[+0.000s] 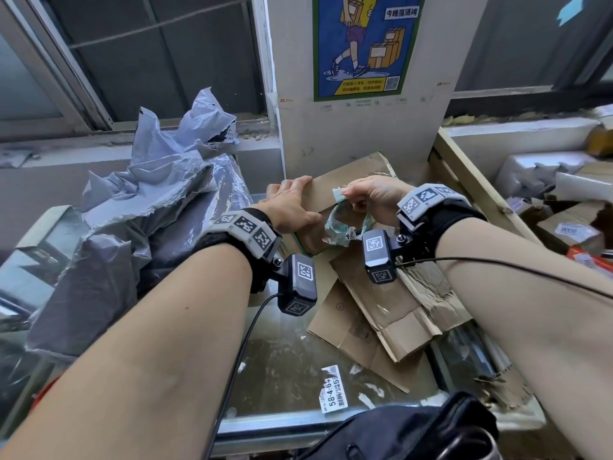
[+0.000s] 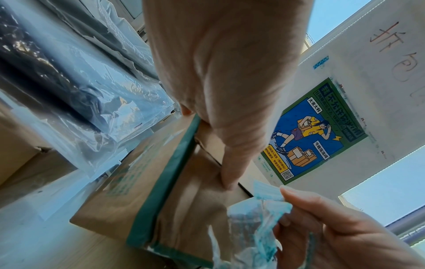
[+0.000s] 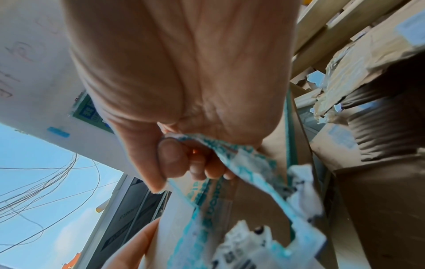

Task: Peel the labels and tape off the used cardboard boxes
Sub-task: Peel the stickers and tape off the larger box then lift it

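Observation:
A brown cardboard box (image 1: 351,180) edged with teal tape stands against the pillar. My left hand (image 1: 292,204) lies on its left end, fingers stretched over the edge. In the left wrist view the thumb (image 2: 230,163) presses on the box (image 2: 195,200) beside the flap seam. My right hand (image 1: 346,194) pinches a crumpled strip of teal-printed tape (image 1: 341,220) between thumb and fingers, lifted above the box. The strip's lower end hangs in a loop with bits of white label stuck to it. The right wrist view shows the tape (image 3: 241,163) pinched in my right hand (image 3: 174,154).
Flattened cardboard (image 1: 391,313) lies on the glass counter (image 1: 282,360) under my right wrist. Grey plastic mailer bags (image 1: 149,210) pile up at the left. A torn label (image 1: 331,390) is stuck to the glass near a black bag (image 1: 414,433). More boxes (image 1: 570,227) fill the right.

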`<move>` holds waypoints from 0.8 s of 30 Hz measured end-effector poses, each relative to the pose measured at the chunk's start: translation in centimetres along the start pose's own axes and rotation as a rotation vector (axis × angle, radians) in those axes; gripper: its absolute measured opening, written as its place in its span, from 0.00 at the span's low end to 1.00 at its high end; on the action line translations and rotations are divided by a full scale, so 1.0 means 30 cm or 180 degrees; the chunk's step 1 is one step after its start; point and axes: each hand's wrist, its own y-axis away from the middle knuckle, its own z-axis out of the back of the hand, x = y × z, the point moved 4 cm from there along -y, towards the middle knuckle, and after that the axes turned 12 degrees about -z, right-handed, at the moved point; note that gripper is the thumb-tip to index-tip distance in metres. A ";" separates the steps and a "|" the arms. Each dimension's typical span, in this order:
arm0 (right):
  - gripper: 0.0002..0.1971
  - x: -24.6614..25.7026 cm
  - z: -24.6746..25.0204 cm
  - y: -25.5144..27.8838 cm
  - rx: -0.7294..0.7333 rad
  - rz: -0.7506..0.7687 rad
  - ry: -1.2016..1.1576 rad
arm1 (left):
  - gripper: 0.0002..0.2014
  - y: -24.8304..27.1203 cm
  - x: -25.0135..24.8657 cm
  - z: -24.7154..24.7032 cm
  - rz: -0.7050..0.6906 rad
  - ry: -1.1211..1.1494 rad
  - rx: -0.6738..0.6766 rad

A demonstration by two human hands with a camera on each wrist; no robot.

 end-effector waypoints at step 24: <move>0.10 -0.064 0.059 0.031 0.0072 -0.0045 -0.2257 | 0.39 0.007 -0.008 0.001 0.0100 0.0288 -0.0017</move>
